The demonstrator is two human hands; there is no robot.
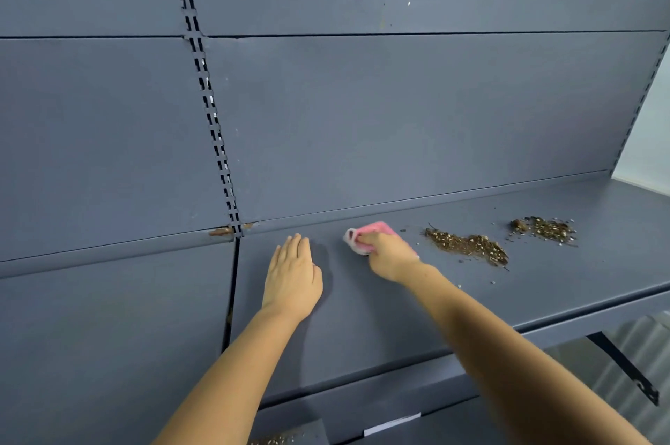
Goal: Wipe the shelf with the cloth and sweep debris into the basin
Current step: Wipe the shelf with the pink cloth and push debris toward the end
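The right hand point(389, 256) grasped a pink cloth point(369, 231) on the grey metal shelf point(398, 314), left of brown debris point(467, 245); the left hand point(293, 276) lay flat, fingers straight.

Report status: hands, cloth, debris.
Left hand flat on shelf. Right hand grips pink cloth. Two debris piles right of cloth. Basin not in view.

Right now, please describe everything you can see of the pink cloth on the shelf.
The pink cloth looks soft and bunched, pink on top with a paler, whitish edge at its left end. It lies pressed on the grey shelf, near the back wall. The right hand grips it from above, fingers curled over it and hiding its near part. It sits just left of the nearer brown debris pile, apart from it. The left hand does not touch it.
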